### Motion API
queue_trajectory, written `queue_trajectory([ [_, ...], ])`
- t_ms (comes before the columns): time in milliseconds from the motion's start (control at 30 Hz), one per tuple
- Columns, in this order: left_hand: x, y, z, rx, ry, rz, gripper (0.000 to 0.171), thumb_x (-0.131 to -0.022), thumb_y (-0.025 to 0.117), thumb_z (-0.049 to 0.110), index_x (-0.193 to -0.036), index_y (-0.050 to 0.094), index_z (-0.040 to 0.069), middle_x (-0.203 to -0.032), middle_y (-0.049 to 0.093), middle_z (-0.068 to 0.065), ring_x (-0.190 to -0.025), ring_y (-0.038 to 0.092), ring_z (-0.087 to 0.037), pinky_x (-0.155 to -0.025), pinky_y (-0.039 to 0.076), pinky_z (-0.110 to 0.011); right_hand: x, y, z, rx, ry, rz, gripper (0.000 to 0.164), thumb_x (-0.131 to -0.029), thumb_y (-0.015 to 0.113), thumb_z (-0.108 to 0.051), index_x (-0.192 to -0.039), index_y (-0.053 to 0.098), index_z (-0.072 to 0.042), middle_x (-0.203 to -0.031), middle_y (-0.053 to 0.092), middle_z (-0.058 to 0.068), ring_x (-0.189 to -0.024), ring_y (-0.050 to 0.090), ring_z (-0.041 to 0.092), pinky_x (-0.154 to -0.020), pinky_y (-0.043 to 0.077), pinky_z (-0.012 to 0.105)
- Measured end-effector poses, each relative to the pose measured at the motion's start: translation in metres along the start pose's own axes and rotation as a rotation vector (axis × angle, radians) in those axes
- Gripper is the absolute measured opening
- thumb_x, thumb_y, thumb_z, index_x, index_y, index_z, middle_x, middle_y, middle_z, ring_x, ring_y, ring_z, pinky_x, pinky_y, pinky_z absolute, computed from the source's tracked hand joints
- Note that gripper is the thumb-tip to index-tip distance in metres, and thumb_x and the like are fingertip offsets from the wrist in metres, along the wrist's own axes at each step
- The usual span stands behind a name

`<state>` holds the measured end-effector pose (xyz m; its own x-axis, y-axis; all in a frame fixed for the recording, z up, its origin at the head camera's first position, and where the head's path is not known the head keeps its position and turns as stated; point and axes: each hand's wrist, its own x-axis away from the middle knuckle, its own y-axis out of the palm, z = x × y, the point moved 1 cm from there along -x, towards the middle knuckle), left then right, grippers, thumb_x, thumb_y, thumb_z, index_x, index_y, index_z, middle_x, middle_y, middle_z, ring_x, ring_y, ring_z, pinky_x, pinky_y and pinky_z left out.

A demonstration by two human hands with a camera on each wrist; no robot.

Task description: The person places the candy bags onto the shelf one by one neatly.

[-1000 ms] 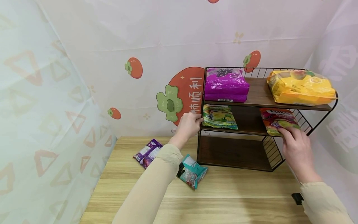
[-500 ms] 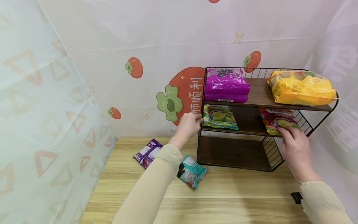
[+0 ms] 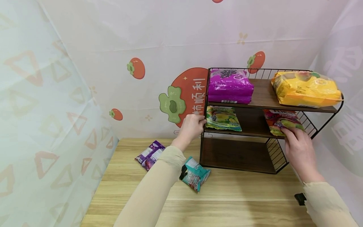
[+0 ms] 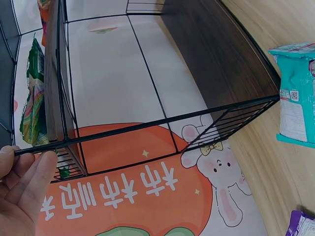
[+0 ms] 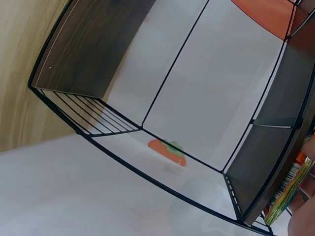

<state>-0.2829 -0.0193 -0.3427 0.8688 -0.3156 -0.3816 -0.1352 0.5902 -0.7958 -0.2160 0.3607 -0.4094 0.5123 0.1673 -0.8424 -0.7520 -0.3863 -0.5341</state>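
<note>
My left hand (image 3: 192,128) grips the left side of a black wire shelf rack (image 3: 202,148); in the left wrist view its thumb and fingers (image 4: 42,172) are around the rod. On the right of the middle shelf, my right hand (image 3: 302,151) holds the front edge of a red and green candy bag (image 3: 282,122). That bag lies on the shelf, its far end under the top board. In the right wrist view only part of the hand (image 5: 306,196) shows, against the bag's edge (image 5: 290,189). A green and yellow candy bag (image 3: 222,118) lies at the middle shelf's left.
On the top shelf (image 3: 262,91) sit a purple bag (image 3: 230,86) at left and a yellow bag (image 3: 307,89) at right. The bottom shelf (image 3: 238,154) is dark wood. A teal packet (image 3: 195,173) and a purple packet (image 3: 150,155) lie on the wooden table (image 3: 227,201).
The red and green candy bag has slid slightly deeper into the middle shelf, with my right hand following it. My left hand stays in place on the rack.
</note>
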Motion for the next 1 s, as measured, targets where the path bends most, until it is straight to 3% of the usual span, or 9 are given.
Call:
queue_trajectory([
  [567,-0.0004,0.0004,-0.0006,0.002,-0.016,-0.010,0.022,-0.103,0.062,0.017,-0.114,0.079,0.009,-0.108,0.075,-0.007,-0.098,0.072,-0.023,-0.079,0.059,-0.033,0.0000,0.0000,0.0018,-0.030,0.017,-0.052,0.032,-0.090,0.060,0.010,-0.121,0.065,0.006,-0.118,0.059,0.032,-0.101,0.053,0.055,-0.087,0.042,0.067],
  [1000,0.0002,-0.0004,0.0000,0.004,-0.009,-0.008,0.021,-0.103,0.062,0.018,-0.112,0.079,0.009,-0.105,0.076,-0.006,-0.092,0.072,-0.021,-0.073,0.058,-0.031,0.0019,-0.0002,0.0012,-0.077,0.000,0.002,0.031,-0.091,0.060,0.007,-0.122,0.067,0.007,-0.119,0.061,0.031,-0.105,0.054,0.054,-0.091,0.040,0.065],
])
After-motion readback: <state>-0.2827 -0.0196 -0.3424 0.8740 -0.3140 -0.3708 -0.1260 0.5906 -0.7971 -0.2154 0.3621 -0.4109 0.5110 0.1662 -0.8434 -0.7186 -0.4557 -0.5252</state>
